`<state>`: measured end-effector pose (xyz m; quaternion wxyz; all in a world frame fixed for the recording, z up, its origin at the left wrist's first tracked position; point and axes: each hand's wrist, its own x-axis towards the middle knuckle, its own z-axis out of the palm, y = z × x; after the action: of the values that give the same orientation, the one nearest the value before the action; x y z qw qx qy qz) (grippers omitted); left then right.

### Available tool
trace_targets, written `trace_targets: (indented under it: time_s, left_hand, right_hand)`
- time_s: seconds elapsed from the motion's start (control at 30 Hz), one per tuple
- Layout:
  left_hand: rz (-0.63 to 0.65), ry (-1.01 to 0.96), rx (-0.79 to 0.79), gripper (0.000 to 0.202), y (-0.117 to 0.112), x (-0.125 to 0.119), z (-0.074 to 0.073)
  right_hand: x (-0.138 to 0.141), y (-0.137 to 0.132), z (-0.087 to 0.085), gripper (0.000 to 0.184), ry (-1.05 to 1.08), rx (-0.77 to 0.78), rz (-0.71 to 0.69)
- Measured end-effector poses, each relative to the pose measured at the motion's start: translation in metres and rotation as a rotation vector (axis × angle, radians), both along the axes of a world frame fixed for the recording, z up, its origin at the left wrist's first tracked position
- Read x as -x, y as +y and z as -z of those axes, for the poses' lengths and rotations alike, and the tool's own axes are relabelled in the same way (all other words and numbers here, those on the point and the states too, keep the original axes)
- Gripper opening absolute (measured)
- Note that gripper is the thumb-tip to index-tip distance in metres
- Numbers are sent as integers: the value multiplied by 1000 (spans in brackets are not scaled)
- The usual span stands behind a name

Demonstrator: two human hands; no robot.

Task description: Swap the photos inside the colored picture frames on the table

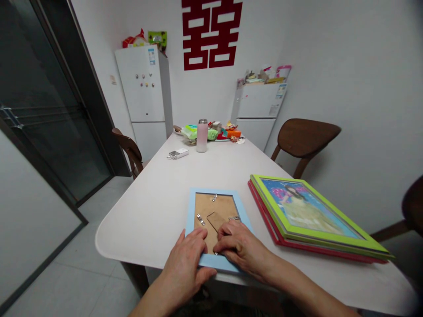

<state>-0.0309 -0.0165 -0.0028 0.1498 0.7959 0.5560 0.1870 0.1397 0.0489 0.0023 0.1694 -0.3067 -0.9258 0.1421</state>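
Both bare forearms come in from the bottom edge. Left hand (183, 264) sits on the near left corner of a light blue picture frame (206, 215), fingers flat on the blue edge and backing, thumb along the near edge. Right hand (239, 246) lies across the backing, fingers lightly curved, pads down on it, touching the cardboard stand flap (216, 221). Neither hand is clenched; can't tell if either is actually gripping.

Frame lies face down on the near edge of a white table (148, 220), slightly skewed. Brown backing, small metal clips (200, 219) showing.

Just right of it: green picture frame (310, 211), face up, with a printed picture, stacked on a red picture frame (276, 240).

Far end: plate (221, 140) holding green packets, an orange box and mixed snacks. Pink bottle (202, 136) with metal lid stands upright just in front. Small silver device (178, 153) lies left of it.

Behind: two white fridges (140, 83) (257, 119) with stuff on top, brown wooden chair (307, 136), red paper character (209, 35) on the wall.
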Motion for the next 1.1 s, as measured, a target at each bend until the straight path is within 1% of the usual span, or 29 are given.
trace_targets:
  time_s: [0.1,0.23,0.33,0.47,0.5,0.57,0.63,0.67,0.77,0.83,0.93,1.1]
  left_hand:
    - [-2,-6,9,30,0,0,-1]
    - [-9,-31,21,28,0,0,-1]
    - [-11,-51,10,30,0,-1,1]
    - [-13,-69,-6,31,1,0,3]
    - [-13,-73,-8,33,1,0,4]
    - [-12,-88,-8,44,1,1,4]
    - [-11,-103,-6,54,2,1,4]
    - [-9,-107,-5,54,2,1,4]
    - [-3,-107,4,38,2,0,4]
    - [-1,-106,9,33,2,0,3]
    - [6,-107,7,33,1,0,1]
    - [9,-112,7,33,1,0,0]
  right_hand:
    - [-2,-1,-3,25,-27,27,-31]
    - [-1,-2,-8,27,-29,47,-24]
    - [7,1,-11,27,1,50,31]
    - [27,17,-11,23,30,31,152]
    - [33,22,-10,22,11,8,183]
    - [44,31,-7,22,-48,-35,230]
    - [51,37,-5,23,-95,-54,236]
    - [54,38,-4,22,-110,-56,230]
    - [55,40,-4,22,-134,-53,210]
    - [55,40,-4,22,-158,-48,188]
    - [56,38,-6,23,-193,-38,156]
    - [59,38,-5,24,-205,-36,162]
